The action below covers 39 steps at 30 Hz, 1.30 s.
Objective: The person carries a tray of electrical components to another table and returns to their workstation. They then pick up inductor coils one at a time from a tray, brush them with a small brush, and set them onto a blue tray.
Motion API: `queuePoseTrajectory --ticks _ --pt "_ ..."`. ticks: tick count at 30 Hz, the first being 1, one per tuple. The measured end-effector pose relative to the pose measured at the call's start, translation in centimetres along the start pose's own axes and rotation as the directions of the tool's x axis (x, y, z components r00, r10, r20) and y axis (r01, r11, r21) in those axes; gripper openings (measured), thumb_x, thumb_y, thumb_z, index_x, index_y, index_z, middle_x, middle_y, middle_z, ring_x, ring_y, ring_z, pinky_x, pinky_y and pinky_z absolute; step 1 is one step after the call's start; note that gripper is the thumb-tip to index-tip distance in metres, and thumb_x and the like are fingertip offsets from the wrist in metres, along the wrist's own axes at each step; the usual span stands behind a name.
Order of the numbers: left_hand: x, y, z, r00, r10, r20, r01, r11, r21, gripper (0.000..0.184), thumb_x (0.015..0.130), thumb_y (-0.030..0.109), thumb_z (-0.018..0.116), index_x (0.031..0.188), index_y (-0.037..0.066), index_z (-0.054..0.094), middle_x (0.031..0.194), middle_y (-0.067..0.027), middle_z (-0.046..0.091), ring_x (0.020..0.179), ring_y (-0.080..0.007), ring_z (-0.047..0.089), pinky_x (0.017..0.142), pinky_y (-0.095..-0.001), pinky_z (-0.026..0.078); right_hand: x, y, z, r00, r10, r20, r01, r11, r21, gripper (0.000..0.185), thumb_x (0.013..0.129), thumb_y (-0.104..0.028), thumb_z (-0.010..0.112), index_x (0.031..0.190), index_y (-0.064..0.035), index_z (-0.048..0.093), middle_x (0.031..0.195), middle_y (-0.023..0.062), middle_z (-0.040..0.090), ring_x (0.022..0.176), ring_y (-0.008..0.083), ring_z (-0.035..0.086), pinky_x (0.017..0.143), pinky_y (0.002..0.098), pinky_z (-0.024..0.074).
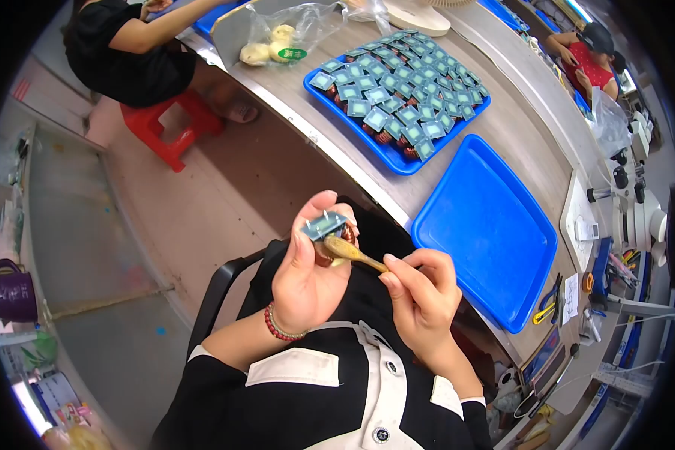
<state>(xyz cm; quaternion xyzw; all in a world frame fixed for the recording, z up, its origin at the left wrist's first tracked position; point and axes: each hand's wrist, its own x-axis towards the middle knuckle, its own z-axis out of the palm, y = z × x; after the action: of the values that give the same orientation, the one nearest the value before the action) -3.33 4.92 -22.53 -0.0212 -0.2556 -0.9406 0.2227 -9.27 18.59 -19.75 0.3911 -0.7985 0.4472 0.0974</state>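
My left hand (311, 274) holds a small component (325, 226) with a green square plate, thin upright pins and copper-coloured windings below. In my right hand (424, 300), pinched between thumb and fingers, is a thin wooden-coloured brush (360, 256). Its broad head touches or nearly touches the windings under the plate; the exact contact is hidden. A blue tray (397, 163) full of similar green-topped components lies on the table beyond my hands. Nearer, to the right, a second blue tray (491, 225) shows a bare bottom.
A clear plastic bag (300, 34) with pale round items lies on the table (517, 112) at the back. One person (135, 52) sits at the upper left by a red stool (176, 124); another (589, 64) is at the upper right. Yellow-handled cutters (544, 311) lie right.
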Motion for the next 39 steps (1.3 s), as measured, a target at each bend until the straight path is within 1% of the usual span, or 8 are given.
queuePoseTrajectory --ticks 5,9,13,18,24,28,31,39 --pt "0.9 1.3 -0.1 0.989 -0.117 0.094 0.137 0.959 -0.246 0.047 0.091 0.035 0.036 0.126 0.004 0.03 0.106 -0.0139 0.042 0.095 -0.019 0.044 0.083 -0.0278 0.037 0.5 -1.6 -1.7 0.865 -0.09 0.494 -0.026 0.974 0.223 0.013 0.068 -0.021 0.069 0.078 -0.012 0.067 0.079 0.0011 0.056 0.049 0.0098 0.049 0.047 0.0239 0.0409" --pt "1.1 1.1 0.1 0.98 -0.153 0.126 0.183 0.941 -0.286 0.043 0.091 0.033 0.04 0.125 0.009 0.034 0.101 -0.0126 0.041 0.094 -0.0205 0.039 0.077 -0.0291 0.037 1.1 -2.6 -1.1 0.861 -0.397 0.317 0.303 0.903 0.306 0.019 0.066 -0.024 0.069 0.08 -0.0124 0.065 0.083 -0.0003 0.058 0.057 0.0088 0.05 0.073 0.0324 0.0424" --pt "1.0 0.8 -0.3 0.976 -0.126 0.176 0.163 0.962 -0.22 0.044 0.09 0.035 0.04 0.125 0.009 0.034 0.102 -0.013 0.041 0.094 -0.0202 0.04 0.077 -0.0281 0.039 1.3 -4.4 -0.2 0.792 -0.484 0.372 0.362 0.863 0.353 0.015 0.069 -0.019 0.064 0.078 -0.0086 0.06 0.088 -0.0007 0.055 0.058 0.0082 0.051 0.097 0.0431 0.0316" --pt "0.8 0.3 -0.1 0.981 0.108 0.161 -0.126 0.986 0.105 0.051 0.087 0.042 0.043 0.121 0.005 0.034 0.103 -0.0139 0.042 0.087 -0.0155 0.043 0.077 -0.0262 0.037 1.7 -5.1 1.1 0.751 -0.508 0.422 0.354 0.849 0.391 0.014 0.07 -0.022 0.067 0.081 -0.0133 0.065 0.085 -0.0002 0.055 0.063 0.0098 0.054 0.096 0.0578 0.0247" --pt "1.2 0.1 -2.4 0.914 0.281 0.294 -0.394 0.788 0.473 0.054 0.086 0.043 0.045 0.12 0.003 0.033 0.109 -0.0146 0.04 0.092 -0.0158 0.041 0.08 -0.0268 0.035 1.9 -5.3 1.5 0.764 -0.459 0.454 0.178 0.826 0.535 0.013 0.075 -0.025 0.064 0.081 -0.0134 0.065 0.082 0.0 0.054 0.073 0.0144 0.056 0.098 0.0596 0.0161" --pt "1.4 0.4 -1.4 0.98 0.19 0.049 -0.197 0.952 0.235 0.051 0.088 0.039 0.045 0.121 0.002 0.032 0.108 -0.0148 0.04 0.092 -0.0163 0.042 0.081 -0.027 0.036 1.1 -5.4 1.7 0.742 -0.495 0.453 0.058 0.72 0.691 0.012 0.075 -0.022 0.065 0.084 -0.0137 0.064 0.078 -0.001 0.052 0.067 0.0128 0.055 0.097 0.0524 0.0215" --pt "2.0 0.8 -1.1 0.993 0.055 0.107 -0.051 0.998 -0.042 0.047 0.089 0.037 0.042 0.121 0.004 0.034 0.102 -0.0148 0.044 0.089 -0.017 0.043 0.078 -0.027 0.037 1.1 -5.8 1.6 0.792 -0.47 0.39 0.169 0.782 0.599 0.013 0.073 -0.022 0.066 0.084 -0.0147 0.064 0.072 -0.0028 0.05 0.064 0.0101 0.055 0.097 0.0574 0.0191" --pt "1.7 0.5 -0.8 0.977 0.113 0.18 -0.129 0.989 0.076 0.049 0.087 0.041 0.044 0.12 0.004 0.035 0.1 -0.015 0.044 0.09 -0.0174 0.043 0.078 -0.0263 0.037 2.3 -6.2 1.9 0.839 -0.431 0.333 0.192 0.806 0.56 0.011 0.073 -0.019 0.065 0.078 -0.0104 0.06 0.07 -0.0009 0.045 0.066 0.0117 0.054 0.098 0.0609 0.0163"
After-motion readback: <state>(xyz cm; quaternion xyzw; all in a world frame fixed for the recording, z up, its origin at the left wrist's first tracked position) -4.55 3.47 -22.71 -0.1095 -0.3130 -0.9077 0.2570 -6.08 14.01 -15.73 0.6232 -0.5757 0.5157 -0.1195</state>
